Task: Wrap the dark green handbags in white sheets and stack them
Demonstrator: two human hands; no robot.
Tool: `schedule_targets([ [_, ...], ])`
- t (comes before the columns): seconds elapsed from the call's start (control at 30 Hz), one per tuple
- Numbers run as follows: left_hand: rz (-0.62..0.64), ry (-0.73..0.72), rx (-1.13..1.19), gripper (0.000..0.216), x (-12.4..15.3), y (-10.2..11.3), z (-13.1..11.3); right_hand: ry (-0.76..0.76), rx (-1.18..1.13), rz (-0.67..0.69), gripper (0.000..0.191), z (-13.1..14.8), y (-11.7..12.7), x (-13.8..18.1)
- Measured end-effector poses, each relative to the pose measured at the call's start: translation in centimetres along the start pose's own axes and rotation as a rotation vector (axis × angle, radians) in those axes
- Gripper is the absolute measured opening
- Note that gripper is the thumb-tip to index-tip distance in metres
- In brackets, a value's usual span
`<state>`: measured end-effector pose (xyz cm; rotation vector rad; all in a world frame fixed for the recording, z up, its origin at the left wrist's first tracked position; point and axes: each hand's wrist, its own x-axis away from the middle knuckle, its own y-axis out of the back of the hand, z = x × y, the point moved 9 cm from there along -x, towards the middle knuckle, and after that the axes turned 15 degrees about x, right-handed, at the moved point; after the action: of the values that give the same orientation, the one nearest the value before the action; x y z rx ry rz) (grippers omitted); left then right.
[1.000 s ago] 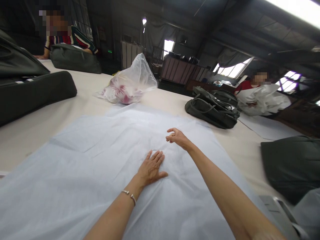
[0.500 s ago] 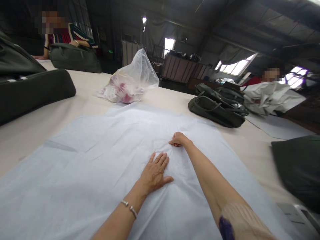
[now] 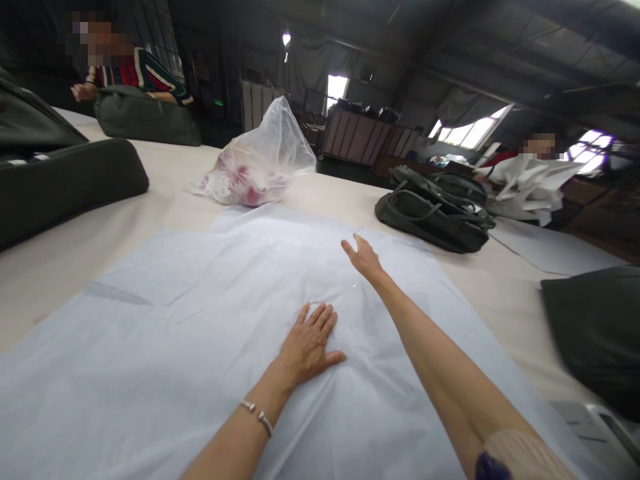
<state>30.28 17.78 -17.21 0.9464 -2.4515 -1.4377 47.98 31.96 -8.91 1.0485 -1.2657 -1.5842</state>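
A large pale bluish-white sheet (image 3: 190, 347), thin and lightly creased, is spread over the table in front of me. My left hand (image 3: 311, 343) lies flat on the middle of it, fingers spread, a silver bracelet on the wrist. Farther forward and to the right, my right hand (image 3: 364, 257) is held out over the sheet with thumb and a finger apart and nothing visible in it. Whether it touches the sheet I cannot tell. A tiny bright speck (image 3: 355, 286) shows on the sheet just below the right hand.
A clear plastic bag (image 3: 265, 157) with red and white contents stands beyond the sheet. Dark green bags lie at left (image 3: 70, 183), far left (image 3: 147, 113), back right (image 3: 435, 213) and right edge (image 3: 595, 327). One co-worker (image 3: 150, 73) is at far left, another handles white sheeting (image 3: 530, 187) at right.
My right hand has opened from a closed pinch on the sheet and moved forward. My left hand has stayed put. The co-worker at right has shifted the white sheeting; the left one raised a hand.
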Motion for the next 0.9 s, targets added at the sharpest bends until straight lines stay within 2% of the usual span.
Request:
schedule_targets([
  [0.03,-0.001,-0.001,-0.001,0.081,0.0,-0.1,0.1,0.062,-0.014,-0.065,0.074,1.5,0.0,0.2],
  [0.1,-0.011,-0.009,-0.01,0.08,0.0,-0.1,0.1,0.172,0.015,-0.091,0.069,4.0,-1.9,1.3],
  [0.2,-0.027,-0.029,-0.026,0.08,0.0,0.0,0.0,0.207,0.105,0.034,0.066,5.1,-7.1,3.0],
  [0.27,-0.014,-0.027,-0.03,0.08,-0.1,0.0,-0.1,0.176,0.027,0.116,0.068,4.6,-9.1,3.3],
  [0.3,-0.003,-0.022,-0.032,0.08,-0.1,0.0,-0.1,0.145,-0.074,0.139,0.069,4.1,-9.2,3.1],
  [0.37,0.012,-0.012,-0.038,0.081,-0.1,-0.2,0.0,0.068,-0.282,0.146,0.071,2.8,-7.9,2.7],
  [0.43,0.008,-0.012,-0.037,0.082,0.0,-0.2,0.1,0.013,-0.437,0.095,0.072,1.7,-5.3,3.2],
  [0.5,0.0,-0.011,-0.008,0.082,0.1,-0.2,0.3,0.042,-0.544,0.029,0.072,1.3,-2.5,5.7],
  [0.6,0.006,0.036,0.146,0.079,-0.3,0.0,0.7,0.151,-0.622,0.038,0.07,0.7,0.1,13.2],
  [0.7,-0.014,0.135,0.313,0.073,-1.5,1.6,1.0,0.247,-0.432,0.105,0.06,-1.3,1.7,23.1],
  [0.77,-0.073,0.185,0.351,0.067,-2.3,3.8,0.7,0.301,-0.271,0.088,0.055,-3.6,3.9,29.7],
  [0.83,-0.15,0.205,0.359,0.061,-2.5,6.7,-0.1,0.332,-0.127,0.0,0.055,-6.4,6.9,36.0],
  [0.9,-0.214,0.206,0.361,0.054,-1.3,9.8,-1.5,0.337,-0.031,-0.122,0.054,-9.1,10.1,42.3],
])
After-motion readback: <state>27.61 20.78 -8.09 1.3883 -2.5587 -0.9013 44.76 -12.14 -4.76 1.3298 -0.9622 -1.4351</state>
